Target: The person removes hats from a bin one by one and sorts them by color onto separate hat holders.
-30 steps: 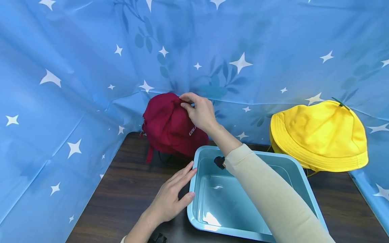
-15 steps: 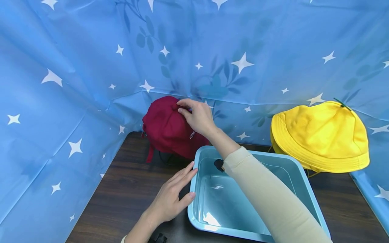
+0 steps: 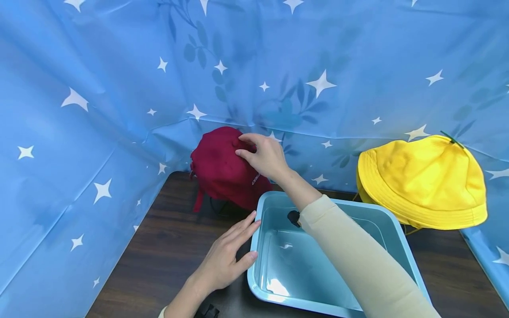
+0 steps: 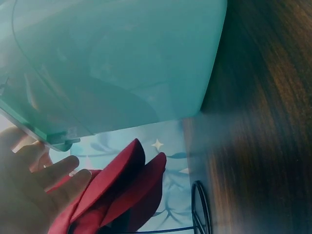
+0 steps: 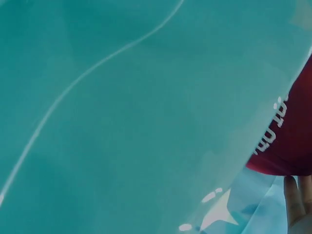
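Observation:
A dark red hat with white lettering sits at the back left, a strap hanging from its left side. My right hand is at the hat's crown, thumb and index finger parted with no fabric visibly pinched. Its fingers show beside the hat's edge in the right wrist view. A light blue plastic basin stands under my right forearm. My left hand has straight fingers, their tips at the basin's left rim. The left wrist view shows the hat's red folds beyond the left fingers.
A yellow bucket hat with a green tip stands at the back right, behind the basin. A black wire loop is by the red hat. Blue star-printed cloth walls off the dark wooden table.
My right fingers have let go of the pinched fabric at the red hat's top. The crown has dropped and smoothed out. My left hand has stayed by the basin.

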A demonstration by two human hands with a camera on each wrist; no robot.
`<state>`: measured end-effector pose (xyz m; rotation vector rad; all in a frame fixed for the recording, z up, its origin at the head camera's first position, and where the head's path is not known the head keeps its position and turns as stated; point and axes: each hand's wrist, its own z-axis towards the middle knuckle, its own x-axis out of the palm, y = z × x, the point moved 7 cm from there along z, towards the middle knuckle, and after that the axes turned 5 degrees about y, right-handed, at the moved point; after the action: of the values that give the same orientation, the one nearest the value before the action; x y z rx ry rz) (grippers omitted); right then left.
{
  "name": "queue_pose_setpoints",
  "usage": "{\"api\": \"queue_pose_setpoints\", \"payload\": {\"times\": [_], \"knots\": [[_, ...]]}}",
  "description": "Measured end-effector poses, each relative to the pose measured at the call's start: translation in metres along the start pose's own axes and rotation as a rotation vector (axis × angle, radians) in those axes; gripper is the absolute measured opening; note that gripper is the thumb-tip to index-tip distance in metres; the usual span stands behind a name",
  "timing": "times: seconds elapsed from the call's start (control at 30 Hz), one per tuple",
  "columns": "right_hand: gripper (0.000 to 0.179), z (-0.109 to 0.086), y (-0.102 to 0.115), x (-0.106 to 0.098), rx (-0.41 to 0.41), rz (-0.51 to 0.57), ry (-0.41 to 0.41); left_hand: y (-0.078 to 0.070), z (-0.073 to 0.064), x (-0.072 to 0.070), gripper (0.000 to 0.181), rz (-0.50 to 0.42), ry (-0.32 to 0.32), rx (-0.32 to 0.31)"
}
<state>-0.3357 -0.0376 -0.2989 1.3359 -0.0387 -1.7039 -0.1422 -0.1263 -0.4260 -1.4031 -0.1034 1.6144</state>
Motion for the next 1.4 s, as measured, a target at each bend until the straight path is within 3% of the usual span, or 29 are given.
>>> {"api": "queue_pose_setpoints", "payload": {"times": [0.2,0.47,0.67,1.1,1.4], "knots": [[0.044,-0.003,-0.002,-0.013,0.013,-0.010,0.018,-0.001,0.003,0.000,0.061,-0.018,0.013,-0.013],[0.042,-0.010,-0.002,-0.032,-0.001,-0.051,0.039,-0.005,0.005,-0.006,0.061,0.035,0.011,0.027],[0.043,-0.021,-0.003,-0.051,-0.017,-0.093,0.042,-0.005,0.005,-0.006,0.061,0.040,0.022,0.019],[0.045,-0.058,-0.010,-0.088,-0.046,-0.195,0.060,-0.007,0.006,-0.006,0.064,0.069,0.048,0.023],[0.048,-0.088,-0.015,-0.107,-0.049,-0.271,0.090,-0.011,0.007,-0.010,0.063,0.109,0.045,0.081]]}}
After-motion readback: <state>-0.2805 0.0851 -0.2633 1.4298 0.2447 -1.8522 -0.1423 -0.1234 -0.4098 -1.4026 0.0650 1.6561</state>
